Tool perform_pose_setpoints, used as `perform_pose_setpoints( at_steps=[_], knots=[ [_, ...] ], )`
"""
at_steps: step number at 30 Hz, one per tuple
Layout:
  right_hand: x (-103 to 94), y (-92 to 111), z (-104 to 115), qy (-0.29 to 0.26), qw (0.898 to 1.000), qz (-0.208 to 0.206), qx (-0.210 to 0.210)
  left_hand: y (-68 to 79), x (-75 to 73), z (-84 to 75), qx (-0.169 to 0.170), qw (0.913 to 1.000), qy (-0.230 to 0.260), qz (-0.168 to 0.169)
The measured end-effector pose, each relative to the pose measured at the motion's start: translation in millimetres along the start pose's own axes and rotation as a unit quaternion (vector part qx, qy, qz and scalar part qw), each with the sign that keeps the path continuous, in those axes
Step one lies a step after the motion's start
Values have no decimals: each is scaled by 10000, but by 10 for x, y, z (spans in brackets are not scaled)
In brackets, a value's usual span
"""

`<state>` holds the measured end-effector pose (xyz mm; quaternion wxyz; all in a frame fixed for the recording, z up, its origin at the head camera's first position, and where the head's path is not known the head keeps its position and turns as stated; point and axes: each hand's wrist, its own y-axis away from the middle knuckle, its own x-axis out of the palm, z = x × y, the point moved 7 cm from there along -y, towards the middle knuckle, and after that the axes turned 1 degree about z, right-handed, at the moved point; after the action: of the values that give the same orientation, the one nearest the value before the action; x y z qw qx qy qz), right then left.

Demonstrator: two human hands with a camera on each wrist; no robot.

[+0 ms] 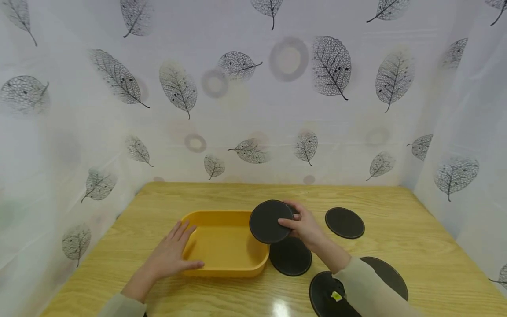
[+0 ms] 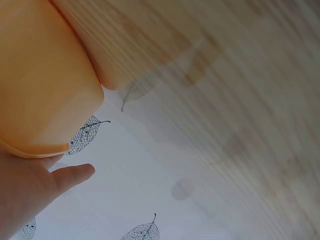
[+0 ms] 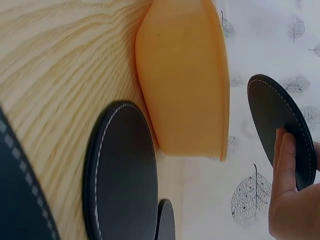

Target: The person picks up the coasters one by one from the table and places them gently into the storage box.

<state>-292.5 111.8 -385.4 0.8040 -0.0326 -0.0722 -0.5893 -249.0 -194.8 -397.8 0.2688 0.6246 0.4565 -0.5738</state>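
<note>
Black disc (image 1: 266, 222) sits pinched in the right hand (image 1: 306, 226).

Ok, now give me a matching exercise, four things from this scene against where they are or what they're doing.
1. Left hand
2. Right hand
3. Yellow tray
4. Leaf-print backdrop

A. Behind the wooden table
B. At the tray's left end
C. Gripping a black disc
D. Standing on the table

Pairs: 1-B, 2-C, 3-D, 4-A
</note>
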Motion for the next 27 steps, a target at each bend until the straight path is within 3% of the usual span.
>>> perform_pose_setpoints(
  at_steps=[16,27],
  knots=[
    [340,-136,-91,299,9992,257,87,2,16,30,-124,9998,50,142],
    [534,-223,-110,542,9976,431,76,12,-7,10,-132,9999,28,13]
  ],
)
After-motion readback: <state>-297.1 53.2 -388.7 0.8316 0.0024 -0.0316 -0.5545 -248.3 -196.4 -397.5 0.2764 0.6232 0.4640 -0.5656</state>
